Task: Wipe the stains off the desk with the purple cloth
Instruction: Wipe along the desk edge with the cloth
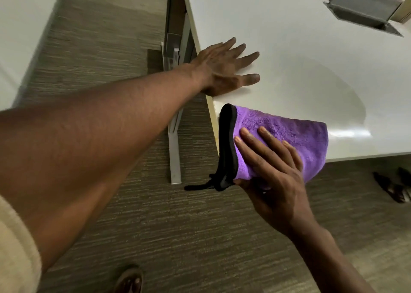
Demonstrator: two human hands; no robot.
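Floor: grey-brown striated carpet [93, 54]. A grey metal desk leg [174, 145] stands on it, its foot pointing toward the camera. Top right: brushed-metal hinged cover [364, 2], tilted up over a recessed slot. Second white surface [20, 36] at far left. Dark sandal [390, 187] lower right; another sandalled foot [130, 280] at bottom edge.

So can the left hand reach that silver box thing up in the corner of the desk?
Probably yes, with a stretch. The left hand lies flat near the desk edge, and only bare desktop shows between it and the silver box. The arm already looks quite extended.
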